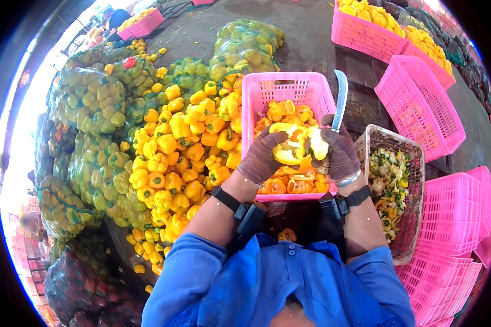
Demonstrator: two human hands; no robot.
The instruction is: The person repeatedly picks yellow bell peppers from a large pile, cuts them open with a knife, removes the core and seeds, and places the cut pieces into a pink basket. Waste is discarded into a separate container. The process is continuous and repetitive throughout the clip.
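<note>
Above a pink plastic crate, my gloved left hand grips a cut-open yellow bell pepper, its pale inside facing up. My right hand, gloved too, holds a knife with a curved blade that points up and away from me. A pale cut pepper piece is at the fingers of that hand, close to the opened pepper; whether the two are still joined I cannot tell. Inside the crate lie cut yellow and orange pepper pieces.
Whole yellow peppers are heaped left of the crate, beside filled green mesh sacks. To the right stands a dirty pale crate of pepper cores and trimmings. Pink crates are stacked beyond; filled pink crates stand farther back.
</note>
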